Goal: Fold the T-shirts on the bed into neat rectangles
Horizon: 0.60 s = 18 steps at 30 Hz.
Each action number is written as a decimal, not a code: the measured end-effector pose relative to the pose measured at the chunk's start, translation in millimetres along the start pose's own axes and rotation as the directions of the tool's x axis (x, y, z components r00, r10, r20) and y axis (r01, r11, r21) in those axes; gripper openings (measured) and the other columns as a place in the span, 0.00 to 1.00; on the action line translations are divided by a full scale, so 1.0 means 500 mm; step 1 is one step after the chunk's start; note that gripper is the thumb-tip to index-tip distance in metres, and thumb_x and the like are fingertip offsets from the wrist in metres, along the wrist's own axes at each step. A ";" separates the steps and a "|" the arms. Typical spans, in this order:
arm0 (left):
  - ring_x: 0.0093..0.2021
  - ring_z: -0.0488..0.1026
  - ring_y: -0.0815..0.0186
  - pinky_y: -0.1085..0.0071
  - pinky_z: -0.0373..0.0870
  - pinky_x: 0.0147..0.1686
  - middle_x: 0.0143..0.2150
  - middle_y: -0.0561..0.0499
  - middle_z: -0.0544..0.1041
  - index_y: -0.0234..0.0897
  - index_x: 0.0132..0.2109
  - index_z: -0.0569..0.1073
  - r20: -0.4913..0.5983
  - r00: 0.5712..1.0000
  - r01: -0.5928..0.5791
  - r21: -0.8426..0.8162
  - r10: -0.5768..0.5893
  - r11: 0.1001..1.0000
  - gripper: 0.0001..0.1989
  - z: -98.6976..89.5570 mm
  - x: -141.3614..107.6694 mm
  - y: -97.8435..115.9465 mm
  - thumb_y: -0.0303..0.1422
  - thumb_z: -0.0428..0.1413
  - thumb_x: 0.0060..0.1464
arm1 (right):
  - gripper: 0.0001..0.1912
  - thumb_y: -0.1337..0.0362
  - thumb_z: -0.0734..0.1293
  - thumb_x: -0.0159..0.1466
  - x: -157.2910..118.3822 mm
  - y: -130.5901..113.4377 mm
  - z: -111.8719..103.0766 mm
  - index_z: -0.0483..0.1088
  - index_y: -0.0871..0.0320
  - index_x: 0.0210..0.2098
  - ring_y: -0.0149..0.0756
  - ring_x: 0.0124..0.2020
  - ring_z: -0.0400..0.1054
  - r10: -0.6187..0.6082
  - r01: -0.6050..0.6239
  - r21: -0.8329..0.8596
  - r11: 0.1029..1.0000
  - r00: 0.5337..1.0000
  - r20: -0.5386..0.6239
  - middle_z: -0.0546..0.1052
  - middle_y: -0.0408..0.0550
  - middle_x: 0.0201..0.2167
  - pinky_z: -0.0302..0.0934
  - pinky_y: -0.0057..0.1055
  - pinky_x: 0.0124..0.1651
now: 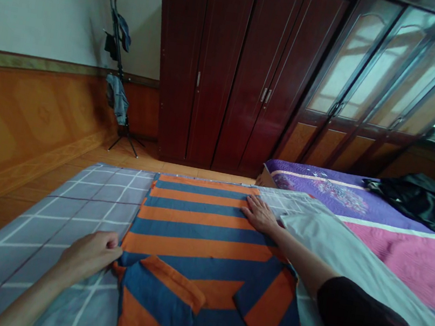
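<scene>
An orange and blue striped shirt (199,231) lies spread flat in front of me, its two sleeves folded inward across the near part. My left hand (91,253) is closed at the shirt's left edge, fingers curled in a pinch on the fabric by the left sleeve fold. Farther away, my right hand (259,213) rests flat on the shirt's far right edge, fingers stretched out. Beneath the shirt is a grey checked bed sheet (83,208) with white lines.
A pale green cloth (323,244) lies to the right, beside a purple and pink bedspread (312,182) with a dark garment (424,199) on it. Dark red wardrobes (231,72) stand behind. A coat rack (116,44) with hanging items is at the far left.
</scene>
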<state>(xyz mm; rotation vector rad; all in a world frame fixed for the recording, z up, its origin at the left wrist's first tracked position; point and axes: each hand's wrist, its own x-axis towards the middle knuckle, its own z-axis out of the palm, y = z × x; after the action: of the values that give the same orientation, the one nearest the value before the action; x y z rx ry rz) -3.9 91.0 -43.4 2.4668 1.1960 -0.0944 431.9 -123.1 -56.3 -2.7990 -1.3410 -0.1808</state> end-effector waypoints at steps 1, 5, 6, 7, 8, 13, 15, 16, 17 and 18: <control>0.29 0.71 0.63 0.74 0.54 0.26 0.25 0.54 0.74 0.39 0.25 0.66 0.000 1.000 0.000 0.004 0.000 1.000 0.09 0.001 0.000 -0.001 0.36 0.46 0.48 | 0.35 0.44 0.49 0.66 -0.010 -0.001 -0.001 0.52 0.61 0.64 0.49 0.65 0.47 0.002 -0.002 0.001 1.000 1.000 -0.008 0.54 0.56 0.65 0.44 0.43 0.62; 0.29 0.71 0.63 0.74 0.54 0.25 0.24 0.54 0.73 0.39 0.25 0.66 0.005 1.000 0.005 0.006 -0.005 1.000 0.09 0.000 -0.001 -0.001 0.36 0.46 0.48 | 0.36 0.45 0.48 0.66 -0.057 -0.003 -0.012 0.49 0.64 0.65 0.51 0.65 0.47 -0.038 0.038 0.004 0.999 0.998 -0.050 0.52 0.60 0.66 0.45 0.46 0.62; 0.29 0.71 0.63 0.74 0.54 0.25 0.24 0.54 0.73 0.39 0.25 0.66 0.007 1.000 0.002 0.003 -0.002 1.000 0.09 -0.001 -0.001 0.000 0.37 0.46 0.48 | 0.35 0.45 0.49 0.66 -0.069 -0.003 -0.016 0.49 0.61 0.65 0.48 0.65 0.46 -0.084 0.085 0.008 0.996 0.995 -0.048 0.53 0.57 0.66 0.45 0.44 0.62; 0.29 0.71 0.63 0.74 0.54 0.25 0.24 0.54 0.73 0.39 0.25 0.66 0.009 1.000 -0.002 0.002 0.002 1.000 0.09 -0.002 -0.002 0.000 0.37 0.47 0.48 | 0.34 0.46 0.49 0.66 -0.081 -0.003 -0.019 0.51 0.58 0.65 0.46 0.66 0.46 -0.128 0.128 0.010 0.992 0.991 -0.046 0.54 0.53 0.66 0.45 0.41 0.63; 0.29 0.71 0.63 0.74 0.54 0.25 0.24 0.54 0.73 0.38 0.25 0.66 0.008 1.000 -0.004 0.002 0.004 1.000 0.09 -0.003 -0.002 0.000 0.37 0.47 0.47 | 0.32 0.46 0.50 0.67 -0.093 -0.002 -0.023 0.53 0.58 0.64 0.45 0.66 0.46 -0.156 0.156 0.011 0.988 0.987 -0.049 0.55 0.52 0.65 0.45 0.41 0.63; 0.28 0.70 0.64 0.74 0.53 0.25 0.23 0.54 0.73 0.38 0.24 0.66 -0.013 1.000 -0.011 -0.012 0.011 1.000 0.09 -0.004 -0.002 0.001 0.36 0.48 0.47 | 0.33 0.50 0.52 0.67 -0.145 0.005 -0.041 0.53 0.67 0.63 0.54 0.65 0.45 -0.157 0.159 0.002 0.987 0.979 -0.128 0.54 0.64 0.65 0.46 0.52 0.61; 0.28 0.70 0.64 0.74 0.53 0.24 0.23 0.54 0.73 0.38 0.24 0.66 -0.020 1.000 -0.015 -0.015 0.014 1.000 0.09 -0.003 -0.004 0.001 0.36 0.48 0.47 | 0.31 0.51 0.54 0.66 -0.173 0.006 -0.047 0.53 0.63 0.63 0.50 0.65 0.46 -0.211 0.213 0.003 0.977 0.969 -0.130 0.55 0.59 0.65 0.46 0.50 0.62; 0.27 0.70 0.65 0.74 0.52 0.24 0.23 0.54 0.73 0.38 0.24 0.65 -0.026 1.000 -0.018 -0.009 0.018 1.000 0.08 -0.003 -0.005 0.001 0.36 0.48 0.47 | 0.31 0.52 0.55 0.66 -0.191 0.006 -0.051 0.54 0.62 0.63 0.49 0.65 0.46 -0.229 0.232 0.003 0.973 0.964 -0.136 0.55 0.58 0.65 0.46 0.50 0.62; 0.27 0.70 0.65 0.74 0.52 0.24 0.23 0.54 0.73 0.38 0.24 0.65 -0.032 0.999 -0.022 0.005 0.022 1.000 0.08 -0.004 -0.008 0.003 0.35 0.48 0.47 | 0.30 0.53 0.56 0.66 -0.211 0.005 -0.058 0.54 0.62 0.63 0.49 0.65 0.46 -0.240 0.243 0.002 0.970 0.958 -0.154 0.55 0.59 0.65 0.47 0.50 0.62; 0.27 0.69 0.65 0.74 0.52 0.24 0.23 0.54 0.72 0.39 0.24 0.64 -0.046 0.999 -0.025 0.028 0.027 0.999 0.08 -0.006 -0.013 0.005 0.35 0.48 0.47 | 0.30 0.55 0.56 0.65 -0.233 0.004 -0.066 0.54 0.63 0.63 0.50 0.65 0.46 -0.246 0.251 0.000 0.968 0.950 -0.189 0.55 0.60 0.65 0.48 0.51 0.62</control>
<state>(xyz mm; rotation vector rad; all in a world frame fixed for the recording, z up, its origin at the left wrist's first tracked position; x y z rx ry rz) -6.2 85.9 -38.3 2.5206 1.1889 -0.0471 357.9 -217.4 -37.3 -2.5085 -1.6291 -0.4212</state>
